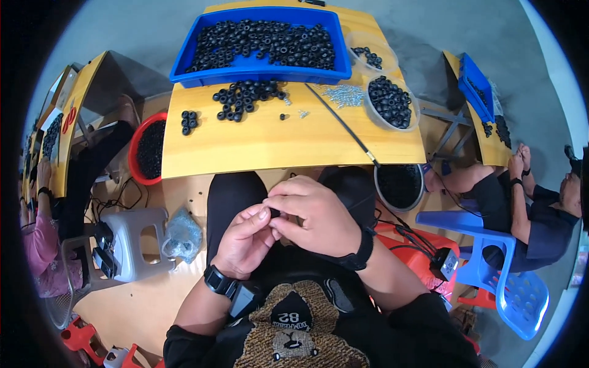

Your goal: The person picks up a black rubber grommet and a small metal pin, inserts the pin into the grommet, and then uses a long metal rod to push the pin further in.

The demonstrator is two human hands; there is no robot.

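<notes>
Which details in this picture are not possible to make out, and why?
- Head view: small black piece, mostly hidden between left hand and right hand.
- Head view: small silvery metal pieces on the yellow table, too small for exact shape.
- Head view: pink-sleeved co-worker at left, cut off by the dark picture edge.

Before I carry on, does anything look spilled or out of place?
Slightly. A few dark specks, perhaps dropped pieces, lie on the floor to the left. The black rod lies slantwise on the yellow table, its tip reaching the front edge, so it might get knocked.
</notes>
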